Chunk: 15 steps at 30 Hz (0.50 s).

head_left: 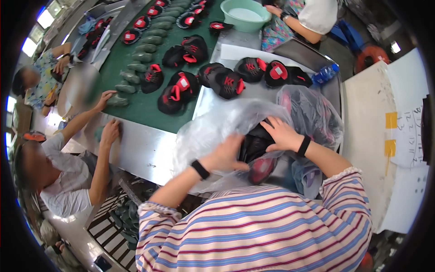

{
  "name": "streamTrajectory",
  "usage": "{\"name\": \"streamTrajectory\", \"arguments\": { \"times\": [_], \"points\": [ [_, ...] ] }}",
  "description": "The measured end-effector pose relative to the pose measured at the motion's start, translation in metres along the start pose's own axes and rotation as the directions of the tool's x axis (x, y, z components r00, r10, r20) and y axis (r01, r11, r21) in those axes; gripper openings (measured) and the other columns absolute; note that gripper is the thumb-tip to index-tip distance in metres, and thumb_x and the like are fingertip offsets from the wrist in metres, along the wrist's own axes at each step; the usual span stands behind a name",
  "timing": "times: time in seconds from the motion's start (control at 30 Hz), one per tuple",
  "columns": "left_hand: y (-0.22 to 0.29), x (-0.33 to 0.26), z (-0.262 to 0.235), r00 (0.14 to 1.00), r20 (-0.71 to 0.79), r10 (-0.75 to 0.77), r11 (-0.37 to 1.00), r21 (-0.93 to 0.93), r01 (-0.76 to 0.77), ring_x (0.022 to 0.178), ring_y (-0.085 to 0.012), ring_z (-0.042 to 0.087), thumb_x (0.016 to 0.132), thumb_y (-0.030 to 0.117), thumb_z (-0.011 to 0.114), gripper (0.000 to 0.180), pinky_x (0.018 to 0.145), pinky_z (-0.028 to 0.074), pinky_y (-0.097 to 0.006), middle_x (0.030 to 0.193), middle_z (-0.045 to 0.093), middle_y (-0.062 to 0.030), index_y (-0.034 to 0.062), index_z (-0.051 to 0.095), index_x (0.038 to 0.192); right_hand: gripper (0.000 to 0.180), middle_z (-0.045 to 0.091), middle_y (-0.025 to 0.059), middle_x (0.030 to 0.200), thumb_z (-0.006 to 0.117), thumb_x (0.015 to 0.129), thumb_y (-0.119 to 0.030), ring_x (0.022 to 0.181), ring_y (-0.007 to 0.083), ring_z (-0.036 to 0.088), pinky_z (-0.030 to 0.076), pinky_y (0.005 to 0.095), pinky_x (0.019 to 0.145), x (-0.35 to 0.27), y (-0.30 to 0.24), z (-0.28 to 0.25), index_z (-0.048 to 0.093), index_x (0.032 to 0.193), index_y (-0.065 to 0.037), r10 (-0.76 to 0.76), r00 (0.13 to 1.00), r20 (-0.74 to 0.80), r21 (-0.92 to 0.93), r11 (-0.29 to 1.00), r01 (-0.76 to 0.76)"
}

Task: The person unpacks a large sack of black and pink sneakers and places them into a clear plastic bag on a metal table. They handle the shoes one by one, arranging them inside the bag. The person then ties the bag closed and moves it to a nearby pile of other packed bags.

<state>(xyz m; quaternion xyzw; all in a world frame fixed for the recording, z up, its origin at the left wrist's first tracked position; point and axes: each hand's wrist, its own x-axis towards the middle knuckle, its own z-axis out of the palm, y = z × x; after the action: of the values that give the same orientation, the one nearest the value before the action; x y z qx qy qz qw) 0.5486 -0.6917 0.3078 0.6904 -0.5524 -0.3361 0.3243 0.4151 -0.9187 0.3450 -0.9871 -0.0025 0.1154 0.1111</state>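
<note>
A large clear plastic bag (pixel 204 131) lies on the metal tray in front of me, its mouth open. Black pieces (pixel 257 146) show inside it, probably shoe uppers, with a black and red one (pixel 263 169) nearest to me. Over the left side of the opening is my left hand (pixel 224 154), slightly blurred, thumb held away from the fingers. My right hand (pixel 283 135) rests with spread fingers on the black pieces and the bag's right edge. Neither hand grips anything. Beyond the bag stand several black and red shoe uppers (pixel 227 83).
A second filled plastic bag (pixel 312 113) sits at the right, near a blue bottle (pixel 325 74). A green belt (pixel 122 75) carries rows of uppers and grey-green wrapped lasts (pixel 147 48). Co-workers are at the left and far side, one beside a green basin (pixel 246 14).
</note>
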Motion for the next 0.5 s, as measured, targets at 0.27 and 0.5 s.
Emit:
{"name": "streamTrajectory", "arguments": {
  "times": [0.27, 0.5],
  "points": [
    [0.02, -0.028, 0.064, 0.971, -0.238, 0.011, 0.955, -0.284, -0.08, 0.105, -0.0422, 0.047, 0.081, 0.037, 0.058, 0.063, 0.087, 0.042, -0.044, 0.129, 0.032, -0.0268, 0.0002, 0.032, 0.125, 0.072, 0.045, 0.0098, 0.124, 0.074, 0.056, -0.028, 0.121, 0.0324, 0.035, 0.033, 0.0566, 0.088, 0.008, -0.048, 0.011, 0.045, 0.121, -0.016, -0.436, 0.891, 0.128, -0.186, 0.872, 0.454],
    [0.008, -0.076, 0.115, 0.954, 0.191, -0.232, 0.971, -0.014, 0.239, 0.085, -0.0368, 0.059, 0.076, 0.046, 0.057, 0.049, 0.072, 0.047, -0.043, 0.089, 0.062, -0.0229, 0.0017, 0.061, 0.096, 0.066, 0.045, 0.008, 0.126, 0.073, 0.058, -0.044, 0.123, 0.0425, 0.027, 0.032, 0.0704, 0.081, 0.03, -0.071, 0.043, 0.051, 0.119, -0.033, -0.219, 0.785, 0.579, -0.36, 0.796, 0.488]
  ]
}}
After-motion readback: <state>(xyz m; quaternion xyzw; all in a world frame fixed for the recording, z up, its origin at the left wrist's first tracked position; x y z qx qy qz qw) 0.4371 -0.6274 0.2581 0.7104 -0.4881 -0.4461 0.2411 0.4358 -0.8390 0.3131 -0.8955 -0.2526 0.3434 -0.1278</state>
